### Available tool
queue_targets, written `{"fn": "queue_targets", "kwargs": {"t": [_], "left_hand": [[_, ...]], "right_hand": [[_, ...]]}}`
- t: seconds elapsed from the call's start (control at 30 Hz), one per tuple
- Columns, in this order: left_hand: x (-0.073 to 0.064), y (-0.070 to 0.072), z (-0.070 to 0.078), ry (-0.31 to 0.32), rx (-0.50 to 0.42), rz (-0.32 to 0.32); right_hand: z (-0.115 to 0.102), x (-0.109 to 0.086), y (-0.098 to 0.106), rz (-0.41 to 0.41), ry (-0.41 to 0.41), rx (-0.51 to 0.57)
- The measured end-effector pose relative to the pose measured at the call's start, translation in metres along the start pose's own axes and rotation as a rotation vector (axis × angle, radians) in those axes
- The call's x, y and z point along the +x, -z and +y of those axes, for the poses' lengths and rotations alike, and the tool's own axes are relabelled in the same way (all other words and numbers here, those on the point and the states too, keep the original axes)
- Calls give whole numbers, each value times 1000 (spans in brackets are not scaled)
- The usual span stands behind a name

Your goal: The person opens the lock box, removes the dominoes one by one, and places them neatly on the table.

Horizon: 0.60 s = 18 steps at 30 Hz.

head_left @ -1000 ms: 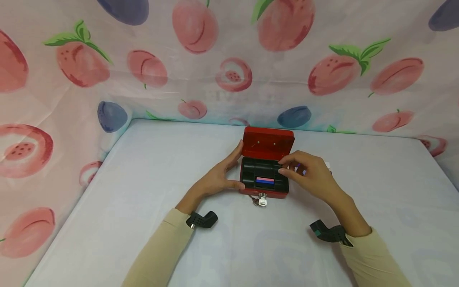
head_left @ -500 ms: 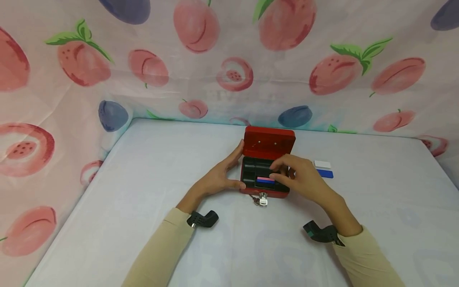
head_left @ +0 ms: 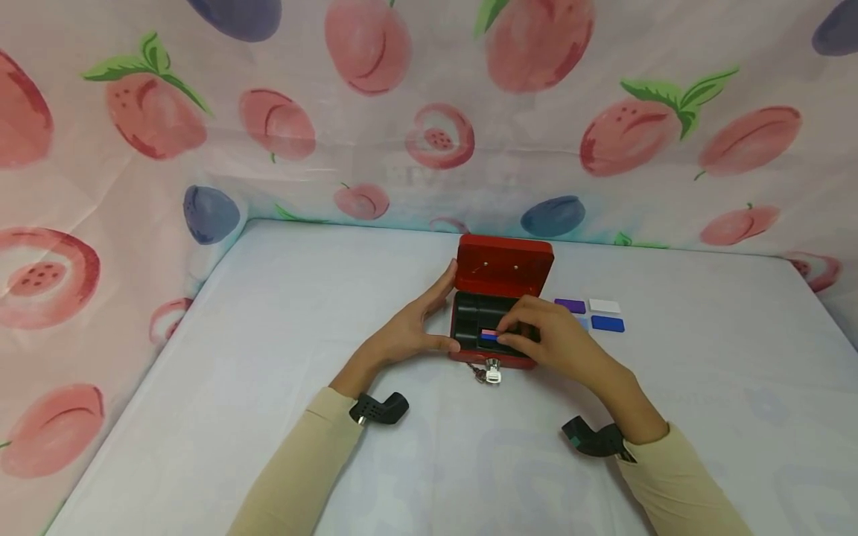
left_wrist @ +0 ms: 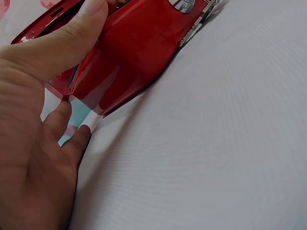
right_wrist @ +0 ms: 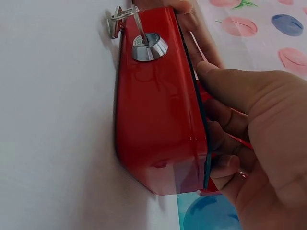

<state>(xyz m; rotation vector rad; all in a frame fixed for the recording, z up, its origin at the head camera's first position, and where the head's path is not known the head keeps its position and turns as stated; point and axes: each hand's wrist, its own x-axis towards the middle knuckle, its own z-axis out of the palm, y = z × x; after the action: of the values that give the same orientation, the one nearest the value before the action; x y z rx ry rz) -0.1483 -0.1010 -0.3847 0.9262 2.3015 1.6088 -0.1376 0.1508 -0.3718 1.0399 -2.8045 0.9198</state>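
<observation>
In the head view, a red cash box [head_left: 494, 360] stands with its lid [head_left: 504, 266] raised and a black compartment tray [head_left: 468, 310] inside. My left hand [head_left: 406, 336] grips its left side, thumb at the front corner and fingers towards the hinge. A key on a ring [head_left: 492, 372] sits in the front lock [right_wrist: 149, 47]. My right hand [head_left: 551, 331] reaches into the tray, its thumb and forefinger at the right end of flat pink and blue pieces [head_left: 489, 336]. Whether they pinch them is hidden; in the right wrist view the fingers curl behind the box rim.
Right of the box lie flat rectangular pieces: purple [head_left: 570, 306], white [head_left: 604, 306], blue [head_left: 607, 324] and a partly covered light blue one [head_left: 583, 323]. The white table [head_left: 322, 298] meets a fruit-patterned cloth [head_left: 375, 149] behind and at the left.
My right hand has moved left and slightly down, over the tray to the pink and blue pieces. The pieces on the table have come into sight. My left hand has stayed on the cash box.
</observation>
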Motion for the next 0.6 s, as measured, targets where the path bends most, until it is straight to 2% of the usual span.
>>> {"fn": "queue_targets", "kwargs": {"t": [0.37, 0.6], "left_hand": [[0, 0, -1, -19, 3, 0], [-1, 0, -1, -5, 3, 1]], "right_hand": [[-1, 0, -3, 15, 8, -51], [-3, -1, -5, 24, -5, -96]]}}
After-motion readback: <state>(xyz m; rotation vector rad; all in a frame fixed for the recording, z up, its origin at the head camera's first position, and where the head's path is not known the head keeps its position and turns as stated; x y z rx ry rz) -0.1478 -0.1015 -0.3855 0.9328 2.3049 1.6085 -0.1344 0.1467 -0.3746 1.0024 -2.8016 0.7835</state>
